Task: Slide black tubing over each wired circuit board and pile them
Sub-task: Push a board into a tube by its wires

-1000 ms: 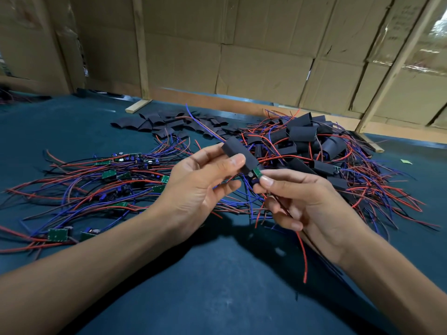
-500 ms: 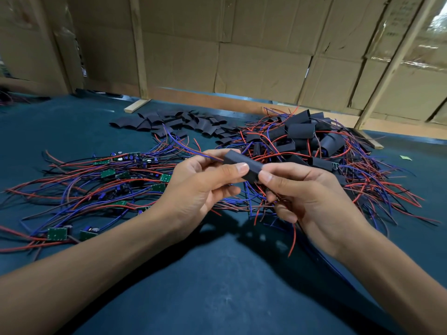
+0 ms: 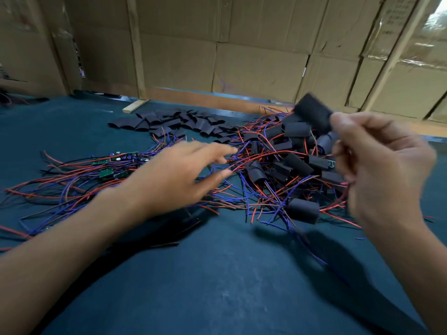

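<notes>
Two hands work above the dark teal worktop (image 3: 217, 286): the right hand (image 3: 377, 165) pinches one black-sleeved circuit board (image 3: 313, 112) over the pile of sleeved boards (image 3: 290, 160), while the left hand (image 3: 179, 172) reaches spread-fingered over unsleeved green boards with red and blue wires (image 3: 106, 172).

Black sleeve (image 3: 313, 114) in my right hand (image 3: 379, 165). Beside it, the pile (image 3: 285, 163) mixes black tubes with red and blue wires. Green boards (image 3: 106, 173) lie left of it, on my dark teal table (image 3: 217, 286).
</notes>
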The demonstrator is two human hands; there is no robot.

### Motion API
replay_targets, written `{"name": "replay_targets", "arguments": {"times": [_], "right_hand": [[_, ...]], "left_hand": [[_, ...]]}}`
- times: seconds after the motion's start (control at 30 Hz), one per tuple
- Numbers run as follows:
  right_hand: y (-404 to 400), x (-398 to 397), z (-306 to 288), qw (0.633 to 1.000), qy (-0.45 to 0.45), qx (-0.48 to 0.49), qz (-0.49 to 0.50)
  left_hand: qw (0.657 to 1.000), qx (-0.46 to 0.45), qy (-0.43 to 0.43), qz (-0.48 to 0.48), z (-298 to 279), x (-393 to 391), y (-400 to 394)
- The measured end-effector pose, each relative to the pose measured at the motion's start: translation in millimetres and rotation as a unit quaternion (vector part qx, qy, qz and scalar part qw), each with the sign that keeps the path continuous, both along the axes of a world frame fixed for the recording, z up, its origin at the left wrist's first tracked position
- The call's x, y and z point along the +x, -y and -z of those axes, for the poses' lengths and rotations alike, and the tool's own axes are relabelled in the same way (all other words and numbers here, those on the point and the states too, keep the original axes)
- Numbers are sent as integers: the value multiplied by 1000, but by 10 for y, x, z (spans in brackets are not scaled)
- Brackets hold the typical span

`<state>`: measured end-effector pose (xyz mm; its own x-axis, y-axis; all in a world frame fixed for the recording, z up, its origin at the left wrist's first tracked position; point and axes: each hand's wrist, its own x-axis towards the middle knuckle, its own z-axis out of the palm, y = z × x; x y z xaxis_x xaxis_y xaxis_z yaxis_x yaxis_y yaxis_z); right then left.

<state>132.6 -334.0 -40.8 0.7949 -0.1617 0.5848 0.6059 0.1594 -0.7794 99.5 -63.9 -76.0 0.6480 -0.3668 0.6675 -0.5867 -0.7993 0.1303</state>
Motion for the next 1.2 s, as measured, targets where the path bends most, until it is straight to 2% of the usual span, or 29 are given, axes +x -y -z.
{"name": "replay_targets", "arguments": {"times": [0.03, 0.1, 0.17, 0.2, 0.27, 0.43, 0.5, 0.63, 0.8, 0.9, 0.97, 1.07, 1.13, 1.2], "right_hand": [[82, 52, -27, 999, 18, -5, 46], [243, 183, -27, 989, 14, -57, 136], [393, 328, 72, 963, -30, -172, 203], [446, 380, 138, 942, -47, -236, 232], [468, 423, 253, 902, -40, -325, 282], [392, 397, 350, 866, 82, -383, 309], [353, 375, 346, 859, 119, -382, 320], [277, 327, 330, 857, 175, -353, 332], [175, 220, 303, 860, 225, -334, 315], [119, 176, 310, 862, 253, -338, 281], [96, 168, 335, 864, 263, -342, 261], [64, 153, 378, 863, 269, -351, 245], [36, 137, 395, 866, 269, -355, 228], [6, 120, 400, 871, 264, -357, 208]], "left_hand": [[997, 77, 1, -31, -43, 42, -100], [975, 169, -84, -114, -110, 108, -269], [927, 250, -184, -209, -141, 135, -385], [911, 261, -215, -234, -143, 130, -420], [903, 252, -247, -247, -146, 149, -457], [902, 227, -319, -180, -236, 174, -503], [906, 237, -306, -172, -263, 167, -506], [924, 255, -224, -175, -222, 169, -490], [926, 228, -248, -170, -177, 150, -546], [923, 236, -207, -223, -196, 118, -501], [947, 191, -134, -219, -193, 93, -477], [981, 103, 21, -164, -218, 86, -464], [990, 40, 62, -123, -220, 96, -443], [992, -43, 60, -100, -180, 100, -420]]}}
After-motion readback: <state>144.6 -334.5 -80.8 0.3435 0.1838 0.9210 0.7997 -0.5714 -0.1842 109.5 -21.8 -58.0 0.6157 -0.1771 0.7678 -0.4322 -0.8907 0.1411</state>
